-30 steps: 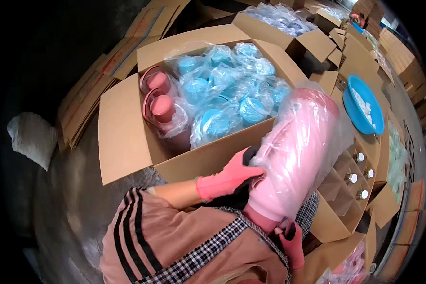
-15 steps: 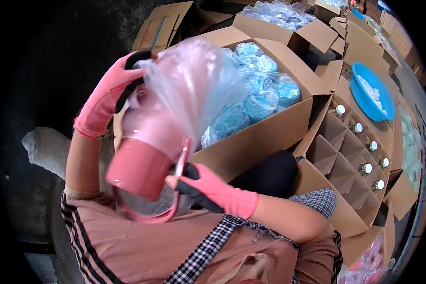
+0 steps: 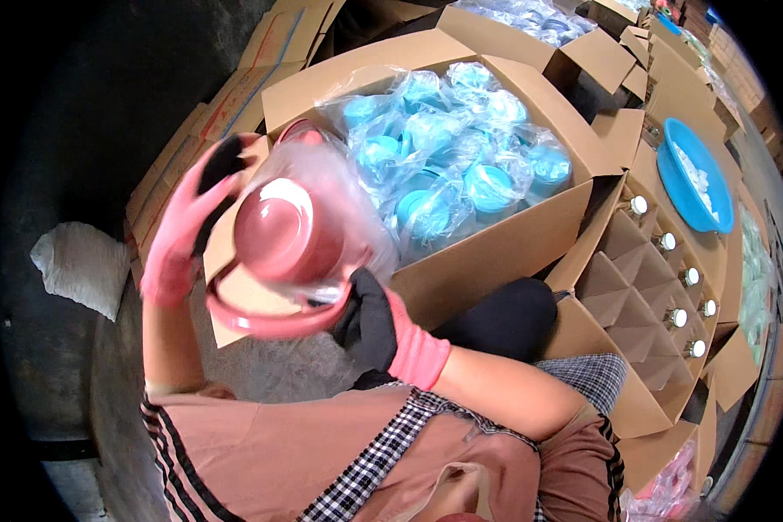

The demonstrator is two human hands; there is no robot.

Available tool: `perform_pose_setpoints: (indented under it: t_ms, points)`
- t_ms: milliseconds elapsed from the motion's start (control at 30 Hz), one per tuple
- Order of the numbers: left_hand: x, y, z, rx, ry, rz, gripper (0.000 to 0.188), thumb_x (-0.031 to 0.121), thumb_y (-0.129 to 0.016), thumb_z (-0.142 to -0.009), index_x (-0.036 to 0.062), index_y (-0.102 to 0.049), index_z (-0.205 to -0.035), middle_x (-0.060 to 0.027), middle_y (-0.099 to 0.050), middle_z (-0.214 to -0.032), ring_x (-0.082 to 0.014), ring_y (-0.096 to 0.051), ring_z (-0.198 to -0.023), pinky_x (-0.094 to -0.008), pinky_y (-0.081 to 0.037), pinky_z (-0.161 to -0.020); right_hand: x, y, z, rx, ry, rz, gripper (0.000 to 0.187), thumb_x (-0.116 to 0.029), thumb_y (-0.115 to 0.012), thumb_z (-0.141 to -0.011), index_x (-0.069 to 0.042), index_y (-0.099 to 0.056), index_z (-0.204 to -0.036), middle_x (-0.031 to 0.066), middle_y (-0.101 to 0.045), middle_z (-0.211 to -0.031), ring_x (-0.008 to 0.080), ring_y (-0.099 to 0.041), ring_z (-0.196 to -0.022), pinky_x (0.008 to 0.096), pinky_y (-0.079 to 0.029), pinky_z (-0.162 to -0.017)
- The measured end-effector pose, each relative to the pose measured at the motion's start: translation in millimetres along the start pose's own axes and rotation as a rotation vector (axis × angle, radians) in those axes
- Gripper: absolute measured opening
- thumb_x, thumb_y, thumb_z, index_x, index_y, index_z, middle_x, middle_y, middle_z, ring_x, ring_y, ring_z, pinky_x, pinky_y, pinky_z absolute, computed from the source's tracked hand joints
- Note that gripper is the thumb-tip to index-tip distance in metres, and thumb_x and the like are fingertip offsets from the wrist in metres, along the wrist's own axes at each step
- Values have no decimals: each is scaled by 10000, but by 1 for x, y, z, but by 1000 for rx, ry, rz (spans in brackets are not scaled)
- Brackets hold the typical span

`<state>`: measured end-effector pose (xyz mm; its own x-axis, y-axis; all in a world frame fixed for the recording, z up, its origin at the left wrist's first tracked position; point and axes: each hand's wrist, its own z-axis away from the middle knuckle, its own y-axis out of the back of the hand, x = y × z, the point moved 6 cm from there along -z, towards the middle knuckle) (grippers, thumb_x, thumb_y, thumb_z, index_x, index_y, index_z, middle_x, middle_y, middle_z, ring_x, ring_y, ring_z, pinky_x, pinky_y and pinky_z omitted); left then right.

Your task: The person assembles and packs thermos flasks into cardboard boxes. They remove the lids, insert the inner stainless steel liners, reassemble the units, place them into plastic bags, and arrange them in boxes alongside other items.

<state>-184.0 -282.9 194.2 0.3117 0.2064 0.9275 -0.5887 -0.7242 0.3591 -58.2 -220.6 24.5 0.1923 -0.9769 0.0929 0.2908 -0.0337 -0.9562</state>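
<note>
Pink bottle [image 3: 274, 228] between the two hands, tilted, its round glossy end facing us, a clear bag [image 3: 370, 204] about its far part. We log the hands as apart from each other.

Well left of the left hand, on the dark floor, a whitish sack [image 3: 83, 268]. Just beyond that hand, flattened cardboard [image 3: 235, 100] in a pile.

Left hand [image 3: 187, 213], in a pink and black glove, raised at the bottle's left side with fingers spread; blur there, and we cannot tell whether it touches.

Ahead of both hands, a big carton [image 3: 496, 254] with its flaps out; the bottle is over its near left corner. Inside, behind the bottle, we see a bit of another pink piece [image 3: 302, 132]; to its right, bagged blue bottles [image 3: 424, 210] packed close.

Right hand [image 3: 370, 324], gloved alike, fingers curled on the right end of the bottle's pink handle loop [image 3: 274, 324], which hangs out on the near side.

Right of the right hand, a dark-clad knee [image 3: 500, 320], then a divided box [image 3: 596, 357], white-capped bottles [image 3: 677, 318] in some cells. Beyond that box, a blue basin [image 3: 671, 178] with small white pieces [image 3: 699, 183]. Farthest right, pale green wrapped goods [image 3: 753, 283].
</note>
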Motion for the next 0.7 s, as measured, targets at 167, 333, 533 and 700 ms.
perform_pose_setpoints:
  t_ms: [167, 333, 533, 700]
  points:
    - [11, -49, 60, -432, -238, -1045, 841, 404, -766, -530, 49, -441, -1219, -186, -301, -1336, -351, -309, -1223, -452, -221, -1017, -34, 13, -34, 27, 161, 105, 327, -331, -404, -883, -45, -499, -1010, 100, -578, -947, 225, -558, -883, 343, -451, -818]
    - [-64, -59, 38, -110, -472, -1264, 417, 69, -639, -597, 71, -527, -999, -121, -477, -1043, -317, -442, -1021, -496, -305, -936, -8, 62, -34, 73, -127, 295, 351, -382, -429, -870, -66, -508, -1000, 93, -567, -877, 206, -566, -765, 336, -460, -684]
    - [-173, -63, 25, -571, -344, -1353, 279, 78, -564, -669, 127, -568, -944, -70, -500, -986, -262, -494, -938, -420, -368, -871, -57, 100, 4, 246, -136, 625, 319, -292, -500, -871, -38, -497, -1065, 106, -567, -1001, 198, -574, -866, 295, -486, -692]
    - [-141, -101, -8, -486, -224, -997, 385, 146, -619, -673, 108, -541, -1048, -144, -488, -1039, -319, -488, -984, -400, -388, -871, -135, 81, 120, 270, 222, 652, 347, -257, -530, -855, 17, -510, -1067, 120, -568, -1022, 188, -563, -918, 270, -461, -789]
